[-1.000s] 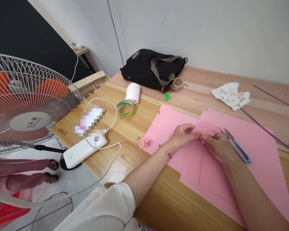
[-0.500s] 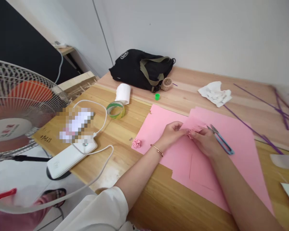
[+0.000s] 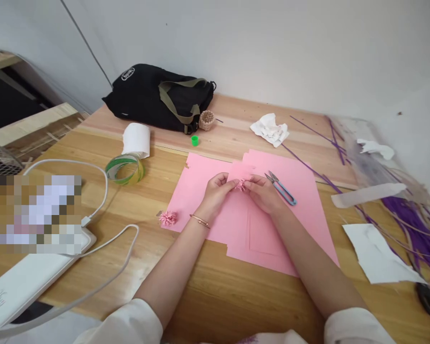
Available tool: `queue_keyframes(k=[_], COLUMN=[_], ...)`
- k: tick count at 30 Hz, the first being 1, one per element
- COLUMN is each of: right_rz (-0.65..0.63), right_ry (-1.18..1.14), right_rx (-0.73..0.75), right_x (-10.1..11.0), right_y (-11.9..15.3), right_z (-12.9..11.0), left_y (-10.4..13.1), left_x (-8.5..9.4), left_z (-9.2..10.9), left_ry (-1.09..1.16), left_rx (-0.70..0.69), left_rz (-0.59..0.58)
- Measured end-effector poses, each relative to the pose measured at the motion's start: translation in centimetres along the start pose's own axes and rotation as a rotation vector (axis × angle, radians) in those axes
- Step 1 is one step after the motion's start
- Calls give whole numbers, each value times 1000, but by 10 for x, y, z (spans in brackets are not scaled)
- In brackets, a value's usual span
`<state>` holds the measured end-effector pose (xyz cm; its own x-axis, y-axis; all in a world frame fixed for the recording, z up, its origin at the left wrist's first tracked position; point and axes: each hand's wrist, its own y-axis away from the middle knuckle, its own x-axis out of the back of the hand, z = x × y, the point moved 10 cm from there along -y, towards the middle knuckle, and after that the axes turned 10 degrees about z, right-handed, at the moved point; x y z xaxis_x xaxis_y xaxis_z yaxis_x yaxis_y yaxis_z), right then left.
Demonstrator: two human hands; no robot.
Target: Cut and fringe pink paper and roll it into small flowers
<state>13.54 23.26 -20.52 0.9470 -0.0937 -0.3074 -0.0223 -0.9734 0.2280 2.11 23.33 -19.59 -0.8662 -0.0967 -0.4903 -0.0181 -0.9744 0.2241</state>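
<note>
A small piece of fringed pink paper (image 3: 241,172) is pinched between my two hands, its cut strips curling near the fingertips. My left hand (image 3: 217,193) has thumb and fingers closed on its left side. On the other side my right hand (image 3: 265,191) grips the curled end. Both hands are over pink paper sheets (image 3: 208,220) spread on the table. Blue-handled thread snips (image 3: 281,188) lie on the sheets, just right of my right hand. A curled pink paper flower (image 3: 168,218) sits at the sheets' left corner.
Left are a white paper roll (image 3: 136,139), tape rolls (image 3: 125,169) and a white power bank (image 3: 39,277) with a cable. A black bag (image 3: 157,98), a woven cup (image 3: 207,120) and a green cap (image 3: 195,141) stand behind. Right lie crumpled tissue (image 3: 270,129) and purple strips (image 3: 415,234).
The view has turned to the right, so the fan has nearly left the picture and more purple strips show. Both hands still hold the fringed paper.
</note>
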Motion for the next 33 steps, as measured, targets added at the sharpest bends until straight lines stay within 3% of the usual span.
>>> queue_keyframes(k=[33], right_rz=[16], right_ry=[24], right_rx=[-2], right_x=[1], right_y=[0], right_z=[0], left_y=[-1], left_x=[1], left_z=[-2], left_ry=[18], left_rx=[18], left_rz=[3])
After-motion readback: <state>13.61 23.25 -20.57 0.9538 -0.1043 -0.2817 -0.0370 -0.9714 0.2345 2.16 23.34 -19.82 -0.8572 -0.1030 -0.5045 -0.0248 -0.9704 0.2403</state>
